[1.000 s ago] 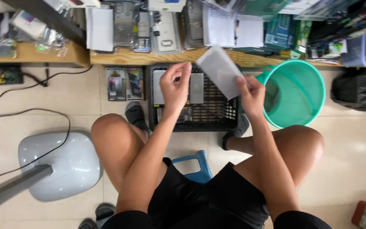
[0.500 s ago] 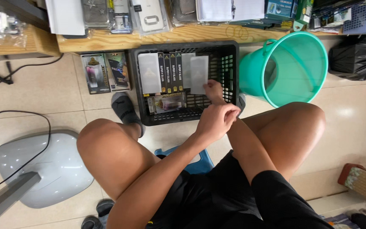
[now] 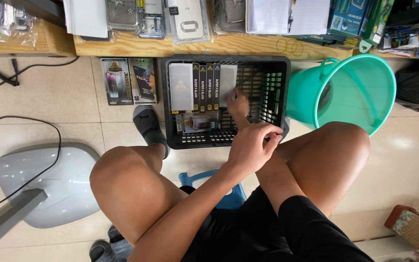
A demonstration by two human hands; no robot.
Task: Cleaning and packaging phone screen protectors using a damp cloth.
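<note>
Your right hand (image 3: 238,104) inside black basket (image 3: 272,87), fingers touching pale flat pack (image 3: 227,82) standing beside row of dark packs (image 3: 203,87); grip unclear. Your left hand (image 3: 250,148) loosely curled, empty, over basket's near rim. Teal bucket (image 3: 360,92) right.

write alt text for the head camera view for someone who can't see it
Seen from above, a seated person reaches their right hand into a black plastic basket on the tiled floor, touching a white flat box standing in a row of slim boxes, while the left hand hovers over the basket's near edge. A teal bucket stands to the right, below a cluttered wooden shelf.
</note>
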